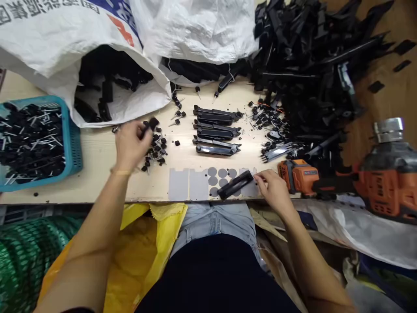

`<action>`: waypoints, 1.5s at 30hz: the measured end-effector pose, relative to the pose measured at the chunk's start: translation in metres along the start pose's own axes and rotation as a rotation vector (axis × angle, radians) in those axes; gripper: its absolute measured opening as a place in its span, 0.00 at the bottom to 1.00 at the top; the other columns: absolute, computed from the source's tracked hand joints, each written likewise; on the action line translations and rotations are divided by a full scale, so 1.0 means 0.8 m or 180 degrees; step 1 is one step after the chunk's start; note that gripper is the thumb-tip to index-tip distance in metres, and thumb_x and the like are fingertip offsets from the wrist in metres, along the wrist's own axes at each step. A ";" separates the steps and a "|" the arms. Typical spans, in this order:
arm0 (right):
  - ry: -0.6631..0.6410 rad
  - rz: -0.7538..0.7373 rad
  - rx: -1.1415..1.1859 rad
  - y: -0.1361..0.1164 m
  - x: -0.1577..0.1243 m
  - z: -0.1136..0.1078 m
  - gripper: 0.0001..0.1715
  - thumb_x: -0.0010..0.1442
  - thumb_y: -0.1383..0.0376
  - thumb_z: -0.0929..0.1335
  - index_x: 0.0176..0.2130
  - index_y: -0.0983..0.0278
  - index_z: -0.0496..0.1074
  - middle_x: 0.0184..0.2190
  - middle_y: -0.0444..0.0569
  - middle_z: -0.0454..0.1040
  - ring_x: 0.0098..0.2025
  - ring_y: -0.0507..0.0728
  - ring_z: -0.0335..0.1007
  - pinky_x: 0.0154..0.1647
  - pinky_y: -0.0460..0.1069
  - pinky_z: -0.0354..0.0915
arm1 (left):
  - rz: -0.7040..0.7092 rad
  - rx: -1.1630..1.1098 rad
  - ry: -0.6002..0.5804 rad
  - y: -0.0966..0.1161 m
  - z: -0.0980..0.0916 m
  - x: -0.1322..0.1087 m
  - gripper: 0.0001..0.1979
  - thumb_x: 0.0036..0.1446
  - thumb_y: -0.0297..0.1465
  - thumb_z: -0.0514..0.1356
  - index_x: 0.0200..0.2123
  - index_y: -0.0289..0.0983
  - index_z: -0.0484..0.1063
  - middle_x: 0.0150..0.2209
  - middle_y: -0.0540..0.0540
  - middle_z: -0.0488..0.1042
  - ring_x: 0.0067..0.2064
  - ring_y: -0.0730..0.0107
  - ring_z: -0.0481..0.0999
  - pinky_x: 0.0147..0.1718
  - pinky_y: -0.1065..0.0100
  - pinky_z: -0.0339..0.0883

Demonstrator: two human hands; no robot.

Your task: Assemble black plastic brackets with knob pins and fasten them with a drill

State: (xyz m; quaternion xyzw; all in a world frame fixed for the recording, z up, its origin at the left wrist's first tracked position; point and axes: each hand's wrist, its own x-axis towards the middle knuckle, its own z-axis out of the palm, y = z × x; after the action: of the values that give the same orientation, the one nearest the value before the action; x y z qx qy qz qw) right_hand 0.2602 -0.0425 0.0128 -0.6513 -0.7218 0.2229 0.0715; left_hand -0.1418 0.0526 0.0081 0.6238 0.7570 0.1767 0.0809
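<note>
My left hand (133,142) is closed on a small black part (151,123), above the left side of the table. Just beside it lies a loose heap of black-headed screws (157,150). My right hand (272,188) pinches the end of a long black plastic piece (236,184) near the table's front edge. That piece is tilted over grey round pads (213,180) and grey rectangular pads (198,184). Between the hands and farther back, several black folded bracket-like assemblies (217,130) lie in a stack of rows.
A blue basket (72,143) of black-headed screws stands at left. White woven sacks (58,48) with black parts are behind. A large pile of black parts (312,78) fills the back right. An orange power tool (381,187) lies at right; a yellow sack (169,217) hangs in front.
</note>
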 end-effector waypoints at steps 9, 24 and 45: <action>0.0194 0.1200 -0.0192 -0.068 0.016 0.064 0.24 0.55 0.45 0.67 0.38 0.63 0.66 0.36 0.60 0.74 0.35 0.65 0.72 0.32 0.55 0.65 | 0.1220 -0.0730 -0.0524 0.111 0.108 -0.190 0.15 0.59 0.34 0.59 0.49 0.38 0.74 0.37 0.42 0.70 0.43 0.58 0.72 0.47 0.55 0.61; -0.0097 -0.0483 0.0381 -0.082 0.016 0.098 0.27 0.59 0.68 0.62 0.58 0.65 0.63 0.48 0.60 0.67 0.50 0.66 0.67 0.45 0.58 0.69 | 0.0872 -0.0976 -0.0135 0.126 0.140 -0.186 0.13 0.63 0.32 0.56 0.48 0.36 0.74 0.34 0.45 0.69 0.40 0.62 0.70 0.44 0.60 0.63; -0.0153 -0.0639 0.0833 -0.074 0.026 0.099 0.27 0.55 0.69 0.62 0.55 0.64 0.66 0.43 0.55 0.66 0.45 0.62 0.66 0.49 0.56 0.66 | 0.1689 -0.0615 -0.0643 0.111 0.137 -0.155 0.15 0.65 0.32 0.52 0.51 0.34 0.70 0.37 0.43 0.68 0.41 0.61 0.69 0.43 0.63 0.66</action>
State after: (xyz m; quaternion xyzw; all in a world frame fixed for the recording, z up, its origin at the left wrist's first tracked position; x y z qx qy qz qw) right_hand 0.1721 -0.0437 -0.0367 -0.5555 -0.7496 0.3222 0.1603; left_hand 0.0031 -0.0357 -0.0727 0.8037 0.5354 0.2001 0.1658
